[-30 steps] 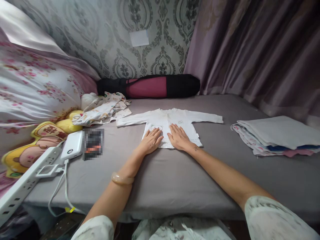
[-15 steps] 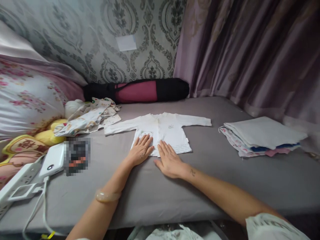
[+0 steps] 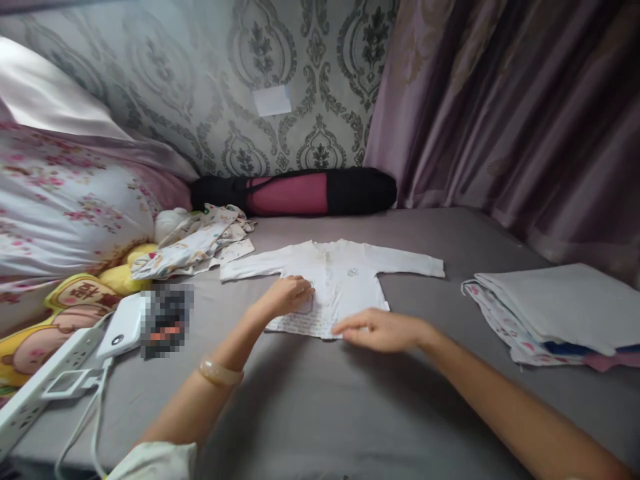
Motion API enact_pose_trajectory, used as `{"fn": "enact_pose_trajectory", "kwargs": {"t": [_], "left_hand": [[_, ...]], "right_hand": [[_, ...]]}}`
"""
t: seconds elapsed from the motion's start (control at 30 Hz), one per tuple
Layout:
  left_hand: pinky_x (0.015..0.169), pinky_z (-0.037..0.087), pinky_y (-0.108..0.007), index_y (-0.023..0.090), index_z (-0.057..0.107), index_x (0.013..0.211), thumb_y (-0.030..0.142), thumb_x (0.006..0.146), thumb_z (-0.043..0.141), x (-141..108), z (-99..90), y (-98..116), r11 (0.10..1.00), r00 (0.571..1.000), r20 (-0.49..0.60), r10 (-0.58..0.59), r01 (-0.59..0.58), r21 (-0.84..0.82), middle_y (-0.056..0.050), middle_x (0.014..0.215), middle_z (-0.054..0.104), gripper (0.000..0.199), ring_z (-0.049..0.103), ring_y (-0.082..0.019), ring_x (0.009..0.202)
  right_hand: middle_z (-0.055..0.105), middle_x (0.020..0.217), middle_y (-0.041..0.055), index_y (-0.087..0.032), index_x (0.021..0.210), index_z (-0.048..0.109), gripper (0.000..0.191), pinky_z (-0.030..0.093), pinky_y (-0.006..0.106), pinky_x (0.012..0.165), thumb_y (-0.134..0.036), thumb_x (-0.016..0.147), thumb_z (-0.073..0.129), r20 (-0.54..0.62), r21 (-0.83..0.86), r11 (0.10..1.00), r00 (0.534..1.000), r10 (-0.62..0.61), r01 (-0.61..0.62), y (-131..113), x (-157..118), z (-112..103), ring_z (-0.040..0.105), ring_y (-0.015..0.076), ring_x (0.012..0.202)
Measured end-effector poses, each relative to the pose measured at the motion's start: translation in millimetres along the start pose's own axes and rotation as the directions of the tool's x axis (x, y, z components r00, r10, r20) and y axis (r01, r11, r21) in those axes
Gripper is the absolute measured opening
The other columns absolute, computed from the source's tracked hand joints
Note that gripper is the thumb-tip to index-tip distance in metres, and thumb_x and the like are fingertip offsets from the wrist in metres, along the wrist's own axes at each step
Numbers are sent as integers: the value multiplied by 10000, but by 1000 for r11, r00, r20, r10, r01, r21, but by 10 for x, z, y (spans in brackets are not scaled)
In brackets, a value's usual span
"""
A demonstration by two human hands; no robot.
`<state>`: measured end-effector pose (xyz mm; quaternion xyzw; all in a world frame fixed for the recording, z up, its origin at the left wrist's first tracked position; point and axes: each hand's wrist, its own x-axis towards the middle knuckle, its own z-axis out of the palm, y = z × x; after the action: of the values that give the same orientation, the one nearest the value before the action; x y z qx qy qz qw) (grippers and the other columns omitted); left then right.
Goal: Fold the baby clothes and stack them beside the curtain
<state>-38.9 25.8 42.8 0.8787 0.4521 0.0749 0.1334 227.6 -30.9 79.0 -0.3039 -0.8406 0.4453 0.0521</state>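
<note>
White baby shirt [image 3: 357, 297] lies front up on the grey sheet [image 3: 320, 407], centre of the surface, collar away from me, hem towards me, both sleeves out sideways. The printed hem strip [image 3: 297, 325] is visible between my hands.

Step in hand, my read: working the lower front and hem of the spread shirt. Left hand [image 3: 287, 297] is over the lower front, fingers bent down towards the cloth; can't tell if they've got fabric or just rest on it. Right hand [image 3: 385, 331] is at the hem's near edge, fingers low and loosely bent, tips by the edge. Could be a light pinch, could be only contact; can't tell.

Next move, judged from here: cloth looks thin and soft, so any shift of the hem calls for a light fingertip grip, both sides kept level, no drag on the sleeves. Risk: bunching under the left fingers.

Around: folded cloth stack [image 3: 550, 303] well off to my right. Loose patterned clothes [image 3: 185, 252] near the left cuff, closest thing that could snag. Further left: power bank [image 3: 125, 322], white cables [image 3: 98, 413], power strip [image 3: 30, 407], yellow plush [image 3: 37, 347], plus one pixelated item I can't identify. Black and maroon long bag [image 3: 290, 193] along the wall, behind the collar. Nothing sits on the shirt except my hands.
</note>
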Motion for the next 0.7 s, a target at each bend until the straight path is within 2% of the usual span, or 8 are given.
{"fn": "enact_pose_trajectory", "kwargs": {"t": [0.07, 0.13, 0.17, 0.23, 0.3, 0.43, 0.6, 0.7], "left_hand": [[840, 488, -319, 183, 679, 922, 298, 957, 359, 251, -49, -136, 999, 999, -44, -17, 15, -39, -89, 908, 689, 342, 642, -209, 886], [893, 478, -328, 170, 675, 951, 216, 918, 399, 517, -28, -288, 999, 989, -140, -41, 36, -36, -103, 971, 690, 282, 634, -215, 957], [914, 474, -335, 165, 672, 971, 178, 902, 404, 642, 3, -361, 998, 982, -177, -64, 61, -25, -109, 997, 688, 276, 630, -217, 987], [947, 467, -346, 151, 662, 1004, 125, 880, 401, 859, 89, -488, 996, 971, -224, -88, 90, -5, -123, 1055, 680, 290, 620, -220, 1038], [970, 461, -350, 140, 651, 1031, 114, 887, 387, 1015, 186, -584, 997, 969, -235, -76, 81, 13, -134, 1101, 669, 303, 608, -223, 1082], [1068, 392, -368, 110, 577, 1217, 206, 945, 374, 1170, 346, -675, 989, 959, -261, -112, 133, 64, -170, 1325, 569, 352, 513, -241, 1252], [1136, 271, -489, 137, 427, 1413, 384, 992, 280, 1222, 433, -620, 928, 917, -234, -323, 355, 112, -130, 1505, 412, 510, 330, -314, 1401], [1161, 209, -504, 149, 370, 1464, 398, 996, 225, 1222, 457, -564, 905, 903, -225, -367, 402, 138, -104, 1545, 354, 550, 272, -315, 1434]], "right_hand": [[683, 1215, 64, -188, 1201, 674, 399, 460, 317, 976, -312, 965, 377, -265, -89, 989, 960, 95, -122, 219, 259, -214, 618, 212, 1131], [634, 1281, 125, -128, 1249, 627, 416, 401, 336, 1041, -226, 957, 349, -496, -207, 933, 854, 160, -295, 455, 536, -358, 565, 225, 1204], [608, 1308, 155, -92, 1273, 599, 424, 370, 330, 1066, -206, 956, 341, -544, -252, 899, 820, 175, -359, 564, 668, -404, 537, 226, 1236], [550, 1364, 196, -34, 1309, 548, 444, 315, 312, 1104, -198, 962, 326, -574, -326, 831, 793, 204, -450, 747, 904, -453, 473, 226, 1300], [426, 1471, 218, 7, 1385, 457, 501, 244, 329, 1146, -248, 978, 314, -561, -373, 773, 788, 252, -513, 872, 1098, -466, 357, 248, 1389], [187, 1590, 188, -1, 1499, 269, 634, 139, 418, 1179, -388, 997, 256, -568, -366, 699, 742, 355, -614, 1004, 1375, -500, 156, 287, 1467], [196, 1591, 170, -23, 1507, 259, 664, 104, 459, 1175, -445, 995, 217, -637, -352, 663, 688, 348, -661, 1124, 1546, -603, 162, 271, 1463], [212, 1590, 154, -42, 1507, 269, 656, 92, 453, 1175, -448, 995, 213, -662, -350, 662, 675, 325, -662, 1200, 1576, -605, 169, 261, 1460]]}}
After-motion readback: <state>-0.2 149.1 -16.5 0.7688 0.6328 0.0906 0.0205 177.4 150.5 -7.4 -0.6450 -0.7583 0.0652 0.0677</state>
